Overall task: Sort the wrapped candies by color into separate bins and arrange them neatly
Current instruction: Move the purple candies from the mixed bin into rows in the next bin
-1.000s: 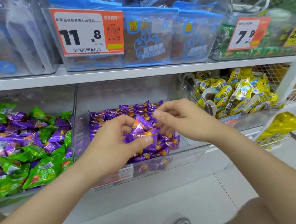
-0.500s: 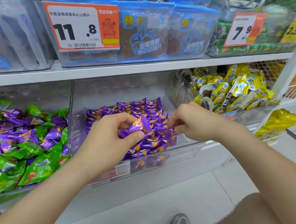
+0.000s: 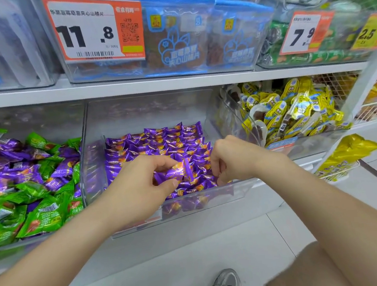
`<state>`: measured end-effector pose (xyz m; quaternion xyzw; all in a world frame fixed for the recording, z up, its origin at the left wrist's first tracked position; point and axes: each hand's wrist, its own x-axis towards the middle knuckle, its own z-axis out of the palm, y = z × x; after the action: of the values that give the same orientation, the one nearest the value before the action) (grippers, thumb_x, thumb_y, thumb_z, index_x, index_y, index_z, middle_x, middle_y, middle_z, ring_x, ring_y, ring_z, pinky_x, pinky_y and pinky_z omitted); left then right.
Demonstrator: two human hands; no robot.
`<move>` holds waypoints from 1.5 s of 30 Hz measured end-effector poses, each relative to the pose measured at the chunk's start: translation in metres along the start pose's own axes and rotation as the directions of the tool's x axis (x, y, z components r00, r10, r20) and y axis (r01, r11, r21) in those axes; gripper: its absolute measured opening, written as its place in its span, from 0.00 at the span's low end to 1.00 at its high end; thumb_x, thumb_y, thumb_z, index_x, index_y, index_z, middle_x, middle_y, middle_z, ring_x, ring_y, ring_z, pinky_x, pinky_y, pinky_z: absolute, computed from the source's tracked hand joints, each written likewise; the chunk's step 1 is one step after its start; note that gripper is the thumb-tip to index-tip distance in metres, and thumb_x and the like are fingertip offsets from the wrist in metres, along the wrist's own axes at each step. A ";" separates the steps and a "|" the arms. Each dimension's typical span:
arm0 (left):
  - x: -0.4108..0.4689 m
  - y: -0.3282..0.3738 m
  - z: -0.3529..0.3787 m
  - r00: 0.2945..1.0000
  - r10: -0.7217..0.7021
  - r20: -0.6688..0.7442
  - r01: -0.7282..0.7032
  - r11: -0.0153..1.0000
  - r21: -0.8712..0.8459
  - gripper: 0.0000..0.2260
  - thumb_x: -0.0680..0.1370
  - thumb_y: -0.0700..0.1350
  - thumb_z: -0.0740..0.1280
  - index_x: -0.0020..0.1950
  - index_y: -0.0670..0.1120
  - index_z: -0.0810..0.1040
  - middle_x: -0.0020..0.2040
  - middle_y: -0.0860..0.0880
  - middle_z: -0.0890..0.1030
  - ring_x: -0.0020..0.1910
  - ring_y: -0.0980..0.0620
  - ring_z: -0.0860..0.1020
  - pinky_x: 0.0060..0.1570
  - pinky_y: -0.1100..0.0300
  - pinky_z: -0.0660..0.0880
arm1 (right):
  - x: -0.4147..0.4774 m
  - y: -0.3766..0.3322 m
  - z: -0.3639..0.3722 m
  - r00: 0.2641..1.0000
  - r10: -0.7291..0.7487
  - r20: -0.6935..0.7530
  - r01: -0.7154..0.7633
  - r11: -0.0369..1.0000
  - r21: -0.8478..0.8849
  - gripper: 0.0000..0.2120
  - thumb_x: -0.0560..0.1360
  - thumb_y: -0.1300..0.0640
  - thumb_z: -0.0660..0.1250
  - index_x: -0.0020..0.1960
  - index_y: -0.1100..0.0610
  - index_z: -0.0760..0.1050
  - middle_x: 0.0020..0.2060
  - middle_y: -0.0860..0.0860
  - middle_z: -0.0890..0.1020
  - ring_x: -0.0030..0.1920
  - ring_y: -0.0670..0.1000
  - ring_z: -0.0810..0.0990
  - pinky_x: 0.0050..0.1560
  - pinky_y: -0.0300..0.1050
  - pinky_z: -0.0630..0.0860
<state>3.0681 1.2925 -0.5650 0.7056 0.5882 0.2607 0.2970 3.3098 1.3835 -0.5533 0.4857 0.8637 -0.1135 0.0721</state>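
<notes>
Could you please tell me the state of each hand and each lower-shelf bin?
Left hand: grips a bunch of purple candies.
Right hand: fingers curled down onto the front row; grip hidden.
Middle bin: holds only purple sweets, laid in rows.
Left bin: green and purple candies jumbled together.
Right bin: yellow packs loosely piled.

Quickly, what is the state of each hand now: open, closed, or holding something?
Left hand: closed, holding purple candies.
Right hand: fingers curled down into the bin; whether it grips anything cannot be told.
</notes>
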 end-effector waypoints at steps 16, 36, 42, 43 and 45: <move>-0.001 0.013 0.014 0.995 0.095 -0.029 -0.096 0.994 -0.052 0.11 0.75 0.49 0.78 0.52 0.56 0.77 0.45 0.56 0.84 0.36 0.57 0.84 0.38 0.58 0.81 | -0.021 -0.013 -0.024 0.988 -0.113 -0.108 0.135 0.964 0.229 0.09 0.75 0.51 0.79 0.54 0.48 0.86 0.32 0.34 0.80 0.39 0.40 0.77 0.38 0.30 0.68; -0.002 0.008 0.013 0.985 0.144 0.100 -0.152 0.985 0.077 0.02 0.80 0.50 0.71 0.48 0.57 0.81 0.43 0.59 0.84 0.38 0.58 0.82 0.39 0.65 0.77 | 0.009 0.004 -0.008 0.979 0.012 0.203 -0.026 0.998 0.065 0.08 0.68 0.58 0.82 0.42 0.49 0.84 0.40 0.46 0.86 0.41 0.48 0.85 0.45 0.44 0.82; -0.002 0.008 0.013 0.983 0.150 0.109 -0.159 0.984 0.082 0.03 0.81 0.49 0.70 0.47 0.57 0.81 0.42 0.60 0.84 0.37 0.59 0.82 0.38 0.66 0.76 | 0.008 0.004 -0.002 0.991 0.044 0.130 -0.047 0.999 0.024 0.10 0.68 0.60 0.82 0.47 0.51 0.86 0.37 0.43 0.85 0.39 0.44 0.83 0.46 0.48 0.84; -0.002 0.008 0.013 0.983 0.150 0.110 -0.160 0.983 0.085 0.03 0.81 0.49 0.70 0.47 0.57 0.81 0.42 0.60 0.84 0.37 0.59 0.82 0.38 0.67 0.76 | 0.008 0.004 -0.002 0.989 0.057 0.139 -0.062 0.998 0.031 0.10 0.68 0.60 0.82 0.47 0.50 0.87 0.37 0.43 0.85 0.39 0.46 0.85 0.47 0.50 0.85; -0.002 0.007 0.013 0.982 0.152 0.109 -0.162 0.983 0.090 0.03 0.81 0.49 0.70 0.47 0.57 0.81 0.42 0.60 0.84 0.38 0.60 0.82 0.38 0.67 0.76 | 0.007 0.006 -0.006 0.982 0.070 0.176 -0.086 0.993 0.083 0.10 0.69 0.59 0.82 0.49 0.51 0.87 0.39 0.46 0.86 0.40 0.50 0.87 0.48 0.49 0.85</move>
<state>3.0818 1.2880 -0.5683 0.7759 0.5270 0.2175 0.2700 3.3108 1.3940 -0.5497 0.5102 0.8285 -0.1913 0.1293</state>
